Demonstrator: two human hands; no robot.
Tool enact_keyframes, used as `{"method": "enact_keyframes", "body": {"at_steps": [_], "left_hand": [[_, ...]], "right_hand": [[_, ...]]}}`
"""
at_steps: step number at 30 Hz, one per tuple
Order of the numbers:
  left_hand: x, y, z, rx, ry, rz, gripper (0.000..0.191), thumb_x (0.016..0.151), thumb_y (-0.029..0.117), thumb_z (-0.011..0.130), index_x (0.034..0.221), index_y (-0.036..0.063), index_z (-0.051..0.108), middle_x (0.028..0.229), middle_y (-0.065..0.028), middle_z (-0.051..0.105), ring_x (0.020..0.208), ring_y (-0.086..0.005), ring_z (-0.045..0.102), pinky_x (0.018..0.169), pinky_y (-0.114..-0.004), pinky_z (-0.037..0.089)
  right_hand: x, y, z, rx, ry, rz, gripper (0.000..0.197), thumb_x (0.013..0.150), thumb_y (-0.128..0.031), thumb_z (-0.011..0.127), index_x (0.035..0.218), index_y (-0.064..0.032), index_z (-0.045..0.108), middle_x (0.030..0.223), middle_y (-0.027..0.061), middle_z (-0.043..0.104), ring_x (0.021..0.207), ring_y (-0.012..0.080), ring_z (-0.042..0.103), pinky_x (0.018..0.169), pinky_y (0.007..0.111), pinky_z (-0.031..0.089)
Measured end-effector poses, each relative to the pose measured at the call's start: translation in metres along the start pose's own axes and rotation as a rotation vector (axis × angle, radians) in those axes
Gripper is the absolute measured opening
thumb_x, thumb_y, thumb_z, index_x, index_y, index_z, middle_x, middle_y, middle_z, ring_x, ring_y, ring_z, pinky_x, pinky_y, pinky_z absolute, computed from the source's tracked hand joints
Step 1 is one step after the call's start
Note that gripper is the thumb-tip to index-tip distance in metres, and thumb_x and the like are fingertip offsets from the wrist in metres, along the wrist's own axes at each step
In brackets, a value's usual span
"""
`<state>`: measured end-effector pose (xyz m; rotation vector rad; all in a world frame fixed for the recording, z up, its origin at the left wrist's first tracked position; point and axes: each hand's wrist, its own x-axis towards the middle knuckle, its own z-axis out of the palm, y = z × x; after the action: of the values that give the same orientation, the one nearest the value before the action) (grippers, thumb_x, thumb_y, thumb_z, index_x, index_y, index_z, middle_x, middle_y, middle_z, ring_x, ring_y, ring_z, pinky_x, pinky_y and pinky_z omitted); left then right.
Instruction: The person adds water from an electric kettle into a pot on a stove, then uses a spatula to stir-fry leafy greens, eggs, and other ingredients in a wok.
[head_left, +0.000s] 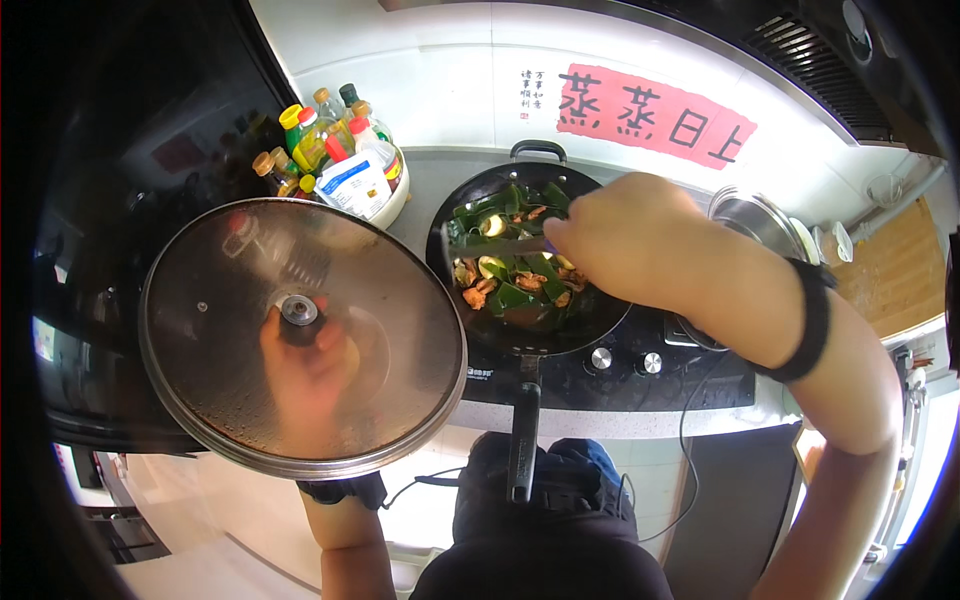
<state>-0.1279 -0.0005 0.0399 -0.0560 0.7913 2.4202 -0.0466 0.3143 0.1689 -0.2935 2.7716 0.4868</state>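
Observation:
My left hand (311, 360) grips the knob of a glass pan lid (225, 390) with a metal rim; the hand shows through the wet glass. The lid is tilted, held left of a black wok (540, 337). Over the wok's right side, my right hand (615, 232) holds a utensil (502, 249), whose blurred end is above the food. Green leafy pieces (517, 296), browned meat chunks (529, 281) and pale round pieces (492, 225) lie in the wok. Its long black handle (525, 442) points towards my body.
Sauce and oil bottles (322, 142) stand in and beside a white bowl (401, 196) at the back left. The wok is on a black cooktop (577, 390) with knobs. A steel pot (757, 221) and a wooden board (892, 270) are to the right. A thin cable (682, 450) hangs in front.

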Motion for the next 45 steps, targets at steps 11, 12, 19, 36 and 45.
{"method": "enact_keyframes", "body": {"at_steps": [11,12,19,36,45], "left_hand": [[-0.008,-0.002,-0.008,-0.034,-0.054,0.009,0.052,0.088,0.041,0.05,0.11,-0.0057,0.053,0.071,-0.0082,0.046,0.048,-0.0095,0.034,0.038,-0.019,0.028],[-0.007,-0.003,-0.008,-0.035,-0.055,-0.006,0.052,0.088,0.041,0.05,0.11,-0.0055,0.053,0.071,-0.0082,0.045,0.048,-0.0093,0.034,0.038,-0.019,0.028],[-0.007,-0.003,-0.004,-0.01,-0.058,-0.031,0.051,0.088,0.043,0.049,0.109,-0.0029,0.054,0.07,-0.0058,0.045,0.048,-0.0086,0.033,0.038,-0.019,0.026],[-0.005,-0.003,-0.001,-0.027,-0.104,-0.018,0.051,0.088,0.043,0.048,0.109,-0.0023,0.055,0.067,-0.0053,0.044,0.046,-0.0087,0.033,0.035,-0.019,0.024],[-0.021,0.001,0.004,-0.019,0.033,0.035,0.05,0.088,0.043,0.047,0.109,-0.0024,0.054,0.067,-0.0057,0.045,0.046,-0.0094,0.032,0.036,-0.02,0.025]], "right_hand": [[0.007,0.03,0.04,0.271,0.012,0.331,0.02,0.08,-0.021,0.059,0.084,-0.0023,0.065,0.076,0.0149,0.064,0.071,0.0264,0.065,0.058,0.037,0.051],[-0.005,0.03,0.03,0.426,-0.118,0.481,0.022,0.082,-0.022,0.057,0.083,-0.0002,0.063,0.069,0.0134,0.062,0.06,0.0238,0.062,0.051,0.035,0.049],[-0.061,0.055,0.025,0.779,-0.31,0.571,0.024,0.087,-0.017,0.051,0.078,0.0035,0.058,0.054,0.009,0.055,0.035,0.0177,0.051,0.035,0.029,0.04],[-0.118,0.033,-0.012,0.391,-0.283,0.186,0.023,0.079,-0.021,0.058,0.072,0.0002,0.063,0.066,0.0148,0.06,0.066,0.027,0.062,0.063,0.041,0.047],[-0.064,0.008,0.058,0.833,-0.125,0.266,0.021,0.085,-0.02,0.057,0.085,0.0012,0.061,0.059,0.0125,0.057,0.044,0.0191,0.057,0.044,0.032,0.045]]}}
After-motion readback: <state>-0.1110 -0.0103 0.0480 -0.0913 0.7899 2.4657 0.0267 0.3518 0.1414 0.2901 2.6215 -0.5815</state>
